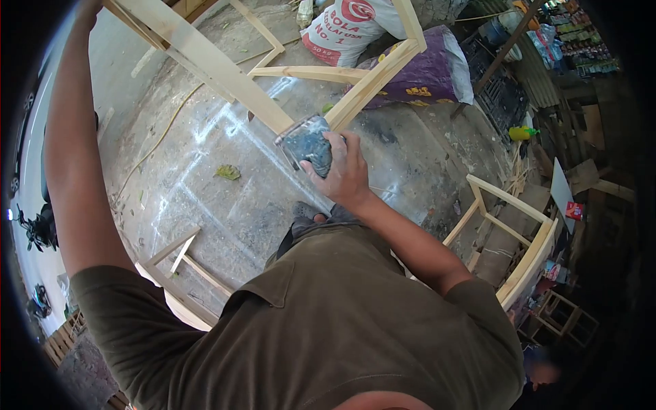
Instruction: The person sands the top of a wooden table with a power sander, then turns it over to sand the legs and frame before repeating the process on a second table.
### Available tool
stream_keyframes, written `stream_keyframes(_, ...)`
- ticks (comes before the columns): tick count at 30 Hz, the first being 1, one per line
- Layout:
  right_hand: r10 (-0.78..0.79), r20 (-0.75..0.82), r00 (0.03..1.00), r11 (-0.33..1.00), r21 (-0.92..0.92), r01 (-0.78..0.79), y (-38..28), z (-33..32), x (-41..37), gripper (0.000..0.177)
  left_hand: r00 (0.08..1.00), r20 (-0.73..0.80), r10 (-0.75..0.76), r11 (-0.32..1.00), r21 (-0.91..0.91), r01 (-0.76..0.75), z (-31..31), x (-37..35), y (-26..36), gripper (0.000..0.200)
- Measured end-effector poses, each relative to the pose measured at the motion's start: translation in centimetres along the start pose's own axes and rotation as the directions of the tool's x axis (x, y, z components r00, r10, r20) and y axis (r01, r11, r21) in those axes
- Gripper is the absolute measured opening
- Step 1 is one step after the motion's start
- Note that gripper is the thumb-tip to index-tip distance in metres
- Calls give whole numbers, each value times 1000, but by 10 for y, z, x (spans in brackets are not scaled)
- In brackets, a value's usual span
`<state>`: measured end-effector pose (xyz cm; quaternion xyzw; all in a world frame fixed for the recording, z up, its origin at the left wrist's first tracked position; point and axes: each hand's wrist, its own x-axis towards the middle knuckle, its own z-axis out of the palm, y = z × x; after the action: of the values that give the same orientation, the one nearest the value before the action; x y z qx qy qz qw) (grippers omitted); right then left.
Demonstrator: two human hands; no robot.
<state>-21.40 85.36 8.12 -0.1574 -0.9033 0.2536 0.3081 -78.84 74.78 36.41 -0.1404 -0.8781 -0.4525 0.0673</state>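
Observation:
My right hand [345, 171] is closed around a dusty blue hand sander [306, 145]. The sander's flat base lies against the corner of a pale wooden frame [246, 89], where two of its bars meet. At the upper left edge, my left hand [87, 9] is at the far end of the same frame and looks closed on it, though its fingers are mostly cut off by the view. The frame stands tilted in front of my body, with its bars spreading away from the corner.
White dusty outlines mark the concrete floor [225, 198]. Other wooden frames stand at lower left [205, 273] and right [509, 212]. A white sack [348, 31] and a purple sack [437, 72] lie beyond. A yellow cord [160, 140] crosses the floor; motorbikes [39, 225] are at far left.

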Motion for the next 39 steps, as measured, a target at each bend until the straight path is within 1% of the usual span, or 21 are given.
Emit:
stream_keyframes(2,-4,-40,999,999,41,5,-13,6,33,80,995,-80,60,996,67,-55,-6,16,-16,69)
stream_keyframes(5,-9,10,1000,1000,28,9,-24,0,46,75,981,-99,166,986,26,-164,-8,39,-37,79)
stream_keyframes(8,89,165,982,995,-56,-80,-3,-15,5,75,967,-154,201,980,38,-198,-6,66,-49,73)
stream_keyframes(12,271,13,962,958,-98,-269,62,-34,9,78,945,-232,228,973,66,-219,-1,98,-76,76)
stream_keyframes(15,358,-116,927,923,-107,-370,128,-44,60,81,943,-201,263,952,210,-221,-2,121,-88,78)
stream_keyframes(18,424,-145,894,883,-154,-444,202,-65,109,85,978,-203,37,999,3,-38,0,107,-76,73)
stream_keyframes(21,516,-187,836,815,-192,-546,277,-87,160,91,967,-253,-31,983,-184,-17,2,82,-62,69)
stream_keyframes(24,545,-239,803,787,-185,-589,352,-107,210,89,936,-330,-120,955,-295,18,19,44,-26,53)
stream_keyframes(25,554,-256,792,776,-188,-603,369,-112,219,88,917,-381,-115,964,-267,10,20,52,-35,48)
stream_keyframes(26,524,-265,809,800,-173,-575,383,-115,220,87,914,-400,-61,989,-148,1,9,78,-59,44)
stream_keyframes(27,491,-276,826,823,-162,-544,398,-116,221,86,907,-421,36,998,55,-14,-4,114,-88,40)
stream_keyframes(28,459,-288,840,845,-151,-513,409,-118,223,85,898,-396,189,929,368,-33,-21,156,-123,37)
stream_keyframes(29,510,-214,833,833,-121,-540,391,-125,214,84,891,-255,376,663,746,-66,-39,189,-156,34)
stream_keyframes(30,476,-186,860,861,-103,-498,376,-123,200,82,864,-110,492,359,929,-87,-47,210,-180,31)
stream_keyframes(31,430,-163,888,889,-96,-448,359,-118,182,81,902,56,429,-1,998,-62,-54,193,-174,30)
stream_keyframes(33,386,-115,915,920,-31,-392,310,-107,142,77,908,-63,413,176,984,-12,-61,204,-185,33)
stream_keyframes(34,324,-94,941,946,1,-326,285,-101,122,77,913,-144,381,317,948,17,-61,201,-180,35)
stream_keyframes(35,273,-66,960,962,32,-271,259,-99,105,77,908,-257,331,518,854,52,-56,188,-169,38)
stream_keyframes(36,284,1,959,958,36,-284,237,-93,86,77,893,-358,274,677,731,85,-49,171,-159,41)
stream_keyframes(38,299,126,946,953,4,-302,206,-83,56,80,849,-495,188,849,517,113,-32,136,-129,47)
stream_keyframes(39,264,98,960,964,10,-266,210,-78,51,81,824,-541,168,888,447,112,-22,121,-112,50)
